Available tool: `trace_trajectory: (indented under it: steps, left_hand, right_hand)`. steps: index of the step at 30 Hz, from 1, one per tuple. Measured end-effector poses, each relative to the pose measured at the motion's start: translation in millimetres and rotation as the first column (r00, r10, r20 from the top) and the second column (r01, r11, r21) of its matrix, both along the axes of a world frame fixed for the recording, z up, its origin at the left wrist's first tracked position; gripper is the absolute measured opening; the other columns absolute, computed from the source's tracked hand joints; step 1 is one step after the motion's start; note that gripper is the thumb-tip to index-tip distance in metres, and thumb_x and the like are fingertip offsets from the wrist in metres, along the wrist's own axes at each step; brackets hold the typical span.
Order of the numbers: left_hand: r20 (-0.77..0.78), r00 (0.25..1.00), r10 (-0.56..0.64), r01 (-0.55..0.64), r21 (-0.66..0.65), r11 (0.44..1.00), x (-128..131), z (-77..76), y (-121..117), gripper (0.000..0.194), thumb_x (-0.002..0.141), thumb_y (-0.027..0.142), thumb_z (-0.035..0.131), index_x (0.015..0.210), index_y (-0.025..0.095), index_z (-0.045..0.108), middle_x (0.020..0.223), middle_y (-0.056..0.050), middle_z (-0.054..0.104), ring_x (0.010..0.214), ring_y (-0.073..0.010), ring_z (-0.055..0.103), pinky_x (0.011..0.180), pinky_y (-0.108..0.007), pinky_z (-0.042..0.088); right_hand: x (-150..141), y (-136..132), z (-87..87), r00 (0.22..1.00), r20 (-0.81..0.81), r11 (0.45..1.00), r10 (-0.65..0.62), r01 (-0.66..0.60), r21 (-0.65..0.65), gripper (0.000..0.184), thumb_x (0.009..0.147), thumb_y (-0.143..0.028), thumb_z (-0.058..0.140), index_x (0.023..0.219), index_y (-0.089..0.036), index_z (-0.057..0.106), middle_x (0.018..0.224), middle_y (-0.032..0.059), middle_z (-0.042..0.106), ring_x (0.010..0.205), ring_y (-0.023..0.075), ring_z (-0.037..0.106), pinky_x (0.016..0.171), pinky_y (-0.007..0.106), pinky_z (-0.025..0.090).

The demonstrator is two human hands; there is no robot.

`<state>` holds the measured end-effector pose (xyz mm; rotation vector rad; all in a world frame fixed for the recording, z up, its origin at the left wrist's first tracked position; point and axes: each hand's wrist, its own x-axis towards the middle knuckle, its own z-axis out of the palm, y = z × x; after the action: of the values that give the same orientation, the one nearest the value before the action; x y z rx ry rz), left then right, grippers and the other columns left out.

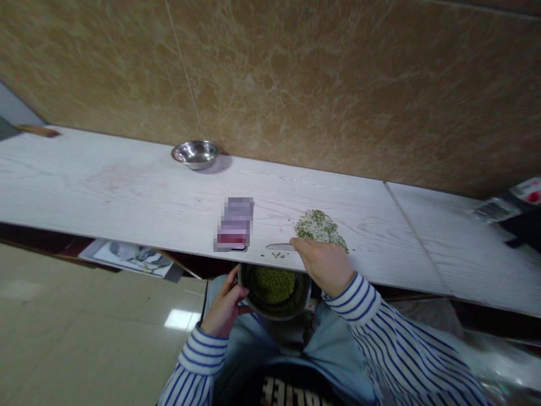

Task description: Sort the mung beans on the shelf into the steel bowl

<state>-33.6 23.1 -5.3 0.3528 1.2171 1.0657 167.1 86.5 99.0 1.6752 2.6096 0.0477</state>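
My left hand (228,304) grips the left rim of a metal bowl (276,316), thumb on the edge. The bowl sits just under the counter's front edge, above my lap, and holds many small green beans (273,282) that look like mung beans. My right hand (323,262) is closed on a small knife (279,246), its thin blade pointing left, low over the counter; the handle is hidden in my fingers. Just beyond that hand lies a thin, spread-out patch of green bits (319,225). A few loose beans (279,255) lie near the front edge below the blade.
A white wood-grain counter (139,192) runs along a brown marbled wall (270,84). An empty steel bowl (195,155) stands at the back. Left of the knife lies a blurred-out phone (236,223). An open drawer (131,259) juts out at left; dark items (519,214) sit at far right.
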Motion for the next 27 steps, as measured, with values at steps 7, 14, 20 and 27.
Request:
trace_trajectory:
  steps: [7, 14, 20, 27]
  left_hand:
    - [0.005, 1.0, 0.022, -0.022, 0.011, 1.0, -1, 3.0, -4, 0.069, 0.062, 0.012, 0.055, 0.128, 0.025, 0.043, 0.099, -0.003, 0.062, 0.071, -0.0169, 0.061, 0.057, -0.033, 0.053]
    - [0.019, 1.0, -0.012, 0.012, 0.033, 0.999, -5, -3.3, -7, 0.069, 0.064, 0.012, 0.054, 0.129, 0.027, 0.04, 0.091, -0.001, 0.062, 0.07, -0.0158, 0.06, 0.059, -0.033, 0.053]
    - [0.03, 0.999, -0.032, 0.031, 0.026, 0.999, -3, -6.8, -8, 0.07, 0.064, 0.013, 0.054, 0.131, 0.027, 0.038, 0.089, -0.001, 0.062, 0.065, -0.0143, 0.057, 0.057, -0.033, 0.052]
    - [0.041, 0.996, -0.075, 0.074, 0.028, 0.997, 8, -3.8, -5, 0.069, 0.063, 0.013, 0.053, 0.129, 0.03, 0.04, 0.082, 0.001, 0.06, 0.064, -0.0146, 0.055, 0.052, -0.029, 0.049]
  right_hand:
    - [-11, 9, -5.6, 0.999, 0.052, 1.0, 0.0, -0.001, 0.02, 0.029, 0.092, -0.028, 0.03, 0.115, -0.03, 0.048, 0.092, 0.0024, 0.067, 0.075, 0.0171, 0.061, 0.056, 0.025, 0.036]
    - [-14, 7, -7.9, 0.984, 0.036, 0.984, 0.176, -0.176, 0.002, 0.027, 0.091, -0.022, 0.035, 0.112, -0.029, 0.051, 0.096, 0.0028, 0.066, 0.081, 0.0173, 0.06, 0.062, 0.026, 0.037]
    - [-6, 8, -7.1, 0.945, -0.009, 0.945, 0.327, -0.327, -0.015, 0.025, 0.09, -0.02, 0.038, 0.109, -0.026, 0.053, 0.098, 0.0016, 0.066, 0.085, 0.0163, 0.06, 0.068, 0.027, 0.037]
    - [9, -2, -3.5, 0.921, -0.017, 0.918, 0.39, -0.39, -0.067, 0.025, 0.089, -0.019, 0.041, 0.11, -0.026, 0.053, 0.097, 0.0006, 0.066, 0.086, 0.0156, 0.06, 0.07, 0.027, 0.037]
